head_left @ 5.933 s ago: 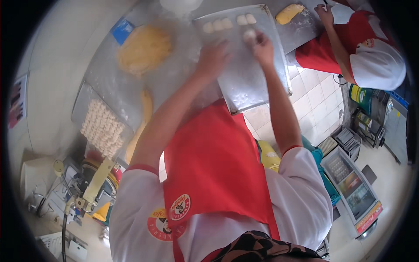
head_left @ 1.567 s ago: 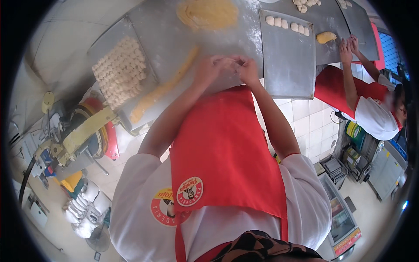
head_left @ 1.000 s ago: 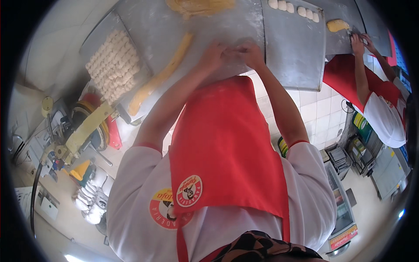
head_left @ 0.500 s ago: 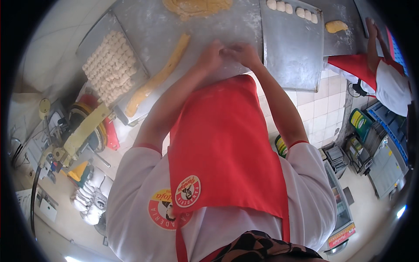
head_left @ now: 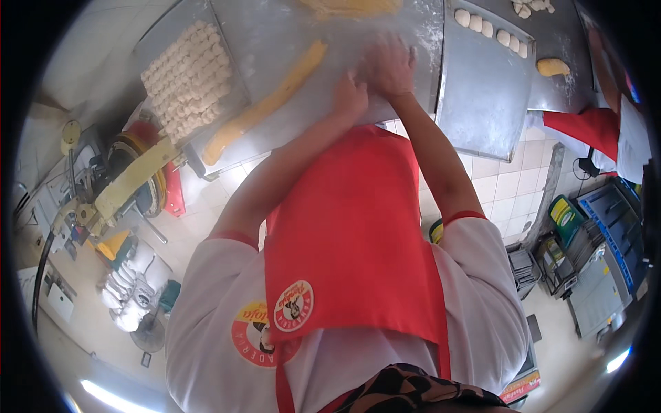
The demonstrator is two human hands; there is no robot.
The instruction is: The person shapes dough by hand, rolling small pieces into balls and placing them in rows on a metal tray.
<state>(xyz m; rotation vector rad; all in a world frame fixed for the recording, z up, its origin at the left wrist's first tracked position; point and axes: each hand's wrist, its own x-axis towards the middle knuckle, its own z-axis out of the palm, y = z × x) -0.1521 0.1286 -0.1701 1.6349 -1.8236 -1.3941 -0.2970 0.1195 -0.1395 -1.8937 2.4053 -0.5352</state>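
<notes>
Tray (head_left: 482, 103) has 6 dough balls (head_left: 487, 29), yellow roll (head_left: 273, 101) nearby; my right hand's (head_left: 390, 70) splayed, left hand's (head_left: 350, 96) half-curled, can't tell what either's got.

My right fingers (head_left: 395, 47) are blurred, and whatever lies beneath them is hidden from me. I can't tell whether my left fingers (head_left: 359, 86) hold anything. The top edge cuts off the flat dough (head_left: 354, 7); the dark rim swallows part of my co-worker (head_left: 585, 129).
</notes>
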